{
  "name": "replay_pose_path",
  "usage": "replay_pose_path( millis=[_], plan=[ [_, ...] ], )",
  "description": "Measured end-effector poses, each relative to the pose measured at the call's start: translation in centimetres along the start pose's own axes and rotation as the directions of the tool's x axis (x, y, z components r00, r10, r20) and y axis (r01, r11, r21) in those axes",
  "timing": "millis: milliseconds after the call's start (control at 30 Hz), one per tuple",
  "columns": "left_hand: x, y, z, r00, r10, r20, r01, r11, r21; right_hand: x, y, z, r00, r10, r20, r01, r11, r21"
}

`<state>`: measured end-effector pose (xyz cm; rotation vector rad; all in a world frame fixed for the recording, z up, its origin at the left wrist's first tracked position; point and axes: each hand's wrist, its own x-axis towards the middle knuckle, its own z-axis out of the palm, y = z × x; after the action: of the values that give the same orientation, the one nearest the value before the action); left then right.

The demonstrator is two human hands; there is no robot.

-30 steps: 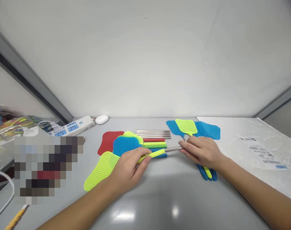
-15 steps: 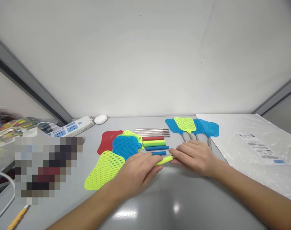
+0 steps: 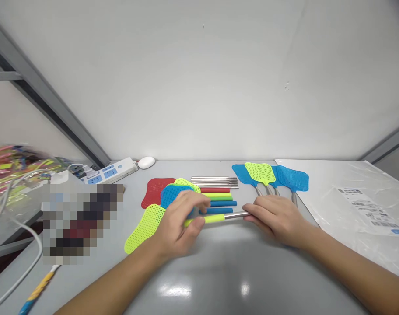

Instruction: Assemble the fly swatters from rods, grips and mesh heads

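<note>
My right hand point(image 3: 274, 217) pinches the bare end of a metal rod point(image 3: 236, 215). A yellow-green grip point(image 3: 214, 218) sits on the rod's left part. My left hand point(image 3: 181, 223) is around the grip's far end, thumb and fingers apart and the fingers raised off it; part of the grip is hidden behind the thumb. Just behind lie loose grips: two blue grips point(image 3: 223, 204), a green grip point(image 3: 217, 197) and a red grip point(image 3: 215, 190). Loose fly swatter heads are left of them: a red head point(image 3: 156, 192), a blue head point(image 3: 173, 194) and a yellow-green head point(image 3: 145, 227).
Several metal rods point(image 3: 214, 182) lie in a row at the back. Fly swatters with rods point(image 3: 260, 173) lie at the back right beside a white plastic bag point(image 3: 337, 210). At left are a power strip point(image 3: 112, 171), a white mouse point(image 3: 146, 162) and a pixelated object point(image 3: 84, 223).
My left hand has loosened and slid left along the yellow-green grip, its fingers lifting. More of the metal rod now shows between the hands. The view has shifted slightly.
</note>
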<state>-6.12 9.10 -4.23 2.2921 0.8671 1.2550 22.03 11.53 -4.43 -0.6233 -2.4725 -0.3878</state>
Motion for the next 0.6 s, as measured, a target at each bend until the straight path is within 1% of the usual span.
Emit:
replay_pose_path(
  millis=[67, 100, 167, 233, 267, 333, 467, 600],
  plan=[
    [0.2, 0.2, -0.1, 0.996, -0.074, -0.042, 0.064, 0.978, -0.198, 0.0, -0.6, 0.2, 1.0, -0.008, 0.013, 0.008, 1.0, 0.013],
    [0.4, 0.4, -0.2, 0.99, -0.129, -0.056, 0.107, 0.949, -0.297, 0.0, -0.7, 0.3, 1.0, -0.01, 0.02, 0.01, 1.0, 0.013],
    [0.6, 0.7, -0.1, 0.969, -0.241, -0.052, 0.19, 0.862, -0.47, -0.1, -0.8, 0.4, 0.999, -0.017, 0.034, 0.017, 1.0, 0.006],
    [0.8, 0.9, 0.1, 0.951, -0.309, -0.011, 0.248, 0.782, -0.572, -0.1, -0.6, 0.5, 0.999, -0.033, 0.039, 0.033, 0.999, -0.01],
    [0.8, 1.0, 0.3, 0.945, -0.326, 0.007, 0.266, 0.758, -0.596, -0.1, -0.5, 0.5, 0.998, -0.043, 0.04, 0.043, 0.999, -0.021],
    [0.6, 1.0, 0.8, 0.938, -0.347, 0.024, 0.289, 0.739, -0.609, 0.0, -0.5, 0.5, 0.998, -0.056, 0.029, 0.058, 0.997, -0.046],
    [0.2, 1.2, 1.6, 0.927, -0.374, 0.01, 0.3, 0.728, -0.617, 0.3, -1.1, 0.4, 0.999, -0.046, 0.001, 0.046, 0.998, -0.033],
    [-0.1, 2.0, 2.0, 0.923, -0.383, -0.015, 0.296, 0.735, -0.61, 0.5, -1.9, 0.2, 1.0, -0.015, 0.023, 0.015, 1.0, 0.023]
  ],
)
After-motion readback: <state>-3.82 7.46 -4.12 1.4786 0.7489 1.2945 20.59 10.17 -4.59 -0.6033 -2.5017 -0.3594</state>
